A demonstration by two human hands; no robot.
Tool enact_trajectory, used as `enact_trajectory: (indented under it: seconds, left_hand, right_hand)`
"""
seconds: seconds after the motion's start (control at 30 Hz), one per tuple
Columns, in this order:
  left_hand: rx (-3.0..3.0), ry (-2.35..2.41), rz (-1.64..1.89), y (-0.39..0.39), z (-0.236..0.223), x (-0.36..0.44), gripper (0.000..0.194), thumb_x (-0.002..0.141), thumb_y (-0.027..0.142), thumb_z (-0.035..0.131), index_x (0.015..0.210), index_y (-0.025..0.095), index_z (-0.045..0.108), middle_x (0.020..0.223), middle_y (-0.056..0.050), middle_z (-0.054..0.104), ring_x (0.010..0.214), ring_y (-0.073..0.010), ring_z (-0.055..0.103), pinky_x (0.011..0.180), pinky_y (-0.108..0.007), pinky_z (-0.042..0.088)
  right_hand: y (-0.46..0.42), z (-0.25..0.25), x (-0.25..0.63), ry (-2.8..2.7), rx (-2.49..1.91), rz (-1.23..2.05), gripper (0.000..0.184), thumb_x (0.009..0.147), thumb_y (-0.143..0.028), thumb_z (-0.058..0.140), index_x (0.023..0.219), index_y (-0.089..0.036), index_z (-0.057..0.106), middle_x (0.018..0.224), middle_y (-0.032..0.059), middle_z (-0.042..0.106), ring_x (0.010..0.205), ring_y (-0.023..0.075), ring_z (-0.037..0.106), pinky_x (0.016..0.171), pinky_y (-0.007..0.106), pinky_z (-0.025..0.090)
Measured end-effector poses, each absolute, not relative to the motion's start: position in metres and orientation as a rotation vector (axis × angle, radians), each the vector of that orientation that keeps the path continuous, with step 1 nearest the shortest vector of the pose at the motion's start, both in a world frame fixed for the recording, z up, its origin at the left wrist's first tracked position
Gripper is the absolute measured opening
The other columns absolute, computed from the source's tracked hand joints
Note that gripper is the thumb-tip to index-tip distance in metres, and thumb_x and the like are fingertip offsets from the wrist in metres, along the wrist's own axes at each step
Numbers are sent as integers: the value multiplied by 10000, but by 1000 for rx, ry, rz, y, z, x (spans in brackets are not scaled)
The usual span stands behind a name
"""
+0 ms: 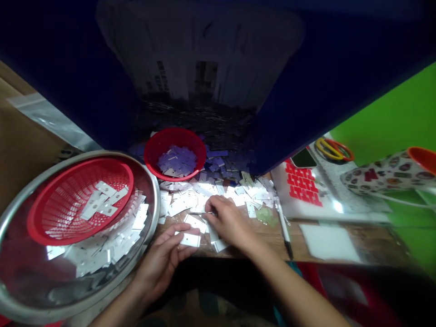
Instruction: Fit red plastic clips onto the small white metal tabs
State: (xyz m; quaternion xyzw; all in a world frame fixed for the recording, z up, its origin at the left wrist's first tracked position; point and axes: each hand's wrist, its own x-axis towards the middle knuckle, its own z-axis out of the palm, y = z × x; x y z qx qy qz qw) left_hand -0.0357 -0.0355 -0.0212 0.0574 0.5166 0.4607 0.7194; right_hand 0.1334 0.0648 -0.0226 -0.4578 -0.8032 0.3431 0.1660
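My left hand (163,259) gripped a small white rectangular plate (189,239) with a tiny hole, held just above the worktop (269,231) edge. My right hand (228,220) pinched a thin plate (200,212) among the scattered pile (204,190).

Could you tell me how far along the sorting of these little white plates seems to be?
Done: some plates lie in the red basket and red bowl. In hand: the left hand holds one plate; the right hand rests on the loose pile, which remains.
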Motion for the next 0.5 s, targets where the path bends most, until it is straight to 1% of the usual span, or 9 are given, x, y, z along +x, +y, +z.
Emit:
enact_trajectory:
  seconds: [0.07,0.1,0.17,0.2,0.27,0.37,0.43,0.5]
  left_hand:
    - [136,1124,1002,-34,-22,-37,124,892,172,545,995,156,613,1050,-91,731,964,-189,679,849,-303,517]
    - [147,1113,992,-33,-23,-37,126,895,178,541,1000,155,607,1062,-96,728,974,-194,677,853,-306,512]
    - [167,1093,978,-32,-24,-38,137,896,186,537,1016,154,595,1092,-110,718,997,-204,670,863,-318,504]
    - [176,1085,974,-32,-24,-38,143,895,187,536,1023,154,592,1099,-114,716,1001,-205,667,866,-323,500]
    - [190,1069,975,-32,-26,-39,147,894,190,534,1025,153,591,1089,-115,717,993,-202,665,870,-328,494]
    - [200,1040,980,-33,-28,-40,148,893,200,535,1020,153,595,1080,-113,717,995,-202,661,878,-332,485]
    - [206,1033,984,-34,-29,-41,150,886,208,549,1018,158,599,1075,-109,718,984,-199,662,870,-328,484]
    - [201,1030,987,-35,-30,-41,149,878,214,565,1013,163,605,1062,-104,723,961,-191,666,855,-320,486]
  right_hand:
    - [69,-22,138,-2189,-1313,1145,127,823,-101,593,877,-210,556,760,-37,586,692,123,543,650,237,393]
    - [71,-22,140,-2171,-1329,1168,164,822,-104,595,939,-214,562,757,-42,588,678,118,542,641,232,389]
    - [77,-21,142,-2221,-1375,1092,248,802,-127,629,1025,-214,566,785,-30,593,701,128,543,655,242,386]
    - [80,-21,142,-2272,-1399,1027,264,786,-139,650,1028,-210,572,802,-19,594,723,138,541,669,253,383]
    - [84,-21,139,-2357,-1439,913,225,761,-160,681,961,-198,583,830,4,590,760,155,536,690,270,379]
    - [87,-21,137,-2381,-1474,820,150,760,-150,673,859,-197,570,868,22,579,804,170,534,715,284,384]
    - [87,-22,138,-2364,-1472,824,135,765,-126,652,821,-200,553,870,22,583,811,173,541,723,289,393]
    - [86,-22,141,-2331,-1458,896,124,785,-114,618,822,-205,542,834,10,599,772,165,552,707,286,404]
